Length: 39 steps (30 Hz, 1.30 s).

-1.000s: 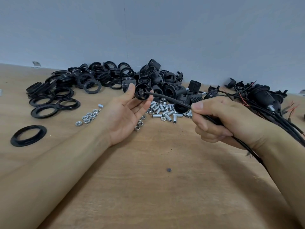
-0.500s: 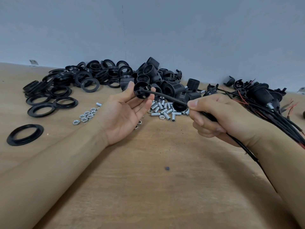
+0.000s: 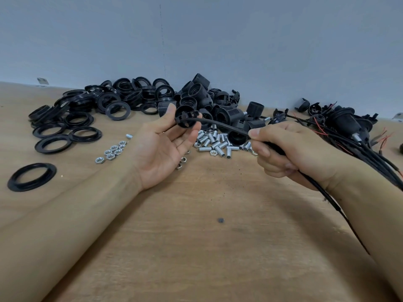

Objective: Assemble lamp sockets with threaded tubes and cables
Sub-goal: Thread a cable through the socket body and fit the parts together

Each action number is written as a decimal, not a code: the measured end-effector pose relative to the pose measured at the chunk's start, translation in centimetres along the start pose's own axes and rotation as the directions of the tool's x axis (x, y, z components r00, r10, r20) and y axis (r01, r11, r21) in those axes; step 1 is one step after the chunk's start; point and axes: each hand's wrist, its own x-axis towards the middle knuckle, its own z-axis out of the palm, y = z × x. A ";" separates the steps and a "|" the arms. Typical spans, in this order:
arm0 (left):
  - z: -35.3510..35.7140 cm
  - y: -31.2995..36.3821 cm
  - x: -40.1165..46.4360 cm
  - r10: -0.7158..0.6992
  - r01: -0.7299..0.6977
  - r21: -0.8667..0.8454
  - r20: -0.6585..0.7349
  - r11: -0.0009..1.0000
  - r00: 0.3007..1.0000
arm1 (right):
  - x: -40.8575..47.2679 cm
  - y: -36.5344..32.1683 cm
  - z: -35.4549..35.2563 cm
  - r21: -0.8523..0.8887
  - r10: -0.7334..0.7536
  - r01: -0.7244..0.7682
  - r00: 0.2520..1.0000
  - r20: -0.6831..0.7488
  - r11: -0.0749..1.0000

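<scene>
My left hand lies palm up over the table and pinches a small black socket cap between thumb and fingertips. A black cable runs from that cap to my right hand, which grips it in curled fingers; the cable trails on past my wrist to the lower right. Behind the hands lies a pile of black threaded socket bodies. Silver threaded tubes are scattered between the hands. Hex nuts sit left of my left hand.
A heap of black rings covers the back left of the wooden table, with one loose ring nearer me. Assembled sockets with cables lie at the right. A grey wall stands behind.
Both hands have lifted slightly with the cap and cable; the view has shifted a little. The grips are the same.
</scene>
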 end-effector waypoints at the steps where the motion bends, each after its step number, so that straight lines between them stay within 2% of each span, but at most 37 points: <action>1: 0.0 0.0 0.0 -0.003 0.003 0.001 -0.004 1.000 1.000 | 0.0 0.0 0.0 0.014 -0.004 0.004 1.000 -0.016 1.000; 6: 0.0 0.1 -0.1 -0.011 0.011 -0.004 -0.011 1.000 1.000 | 0.1 0.0 0.0 0.053 -0.010 0.014 0.997 -0.075 0.999; 19: -0.1 -0.1 0.2 -0.073 0.073 -0.006 -0.032 0.997 0.997 | 0.2 0.2 0.1 0.108 -0.093 0.101 0.992 -0.082 0.989; 26: -0.1 -0.2 0.2 -0.074 0.073 -0.011 -0.022 0.997 0.997 | 0.2 0.3 -0.1 0.097 -0.088 0.098 0.991 -0.102 0.990; 31: -0.1 -0.1 0.1 -0.106 0.105 -0.003 -0.019 0.994 0.994 | 0.1 0.3 -0.2 0.170 -0.124 0.132 0.991 -0.059 0.976; 39: 0.2 -0.2 -0.1 -0.106 0.106 0.011 -0.035 0.994 0.994 | -0.1 0.4 -0.1 0.120 -0.099 0.100 0.995 -0.014 0.988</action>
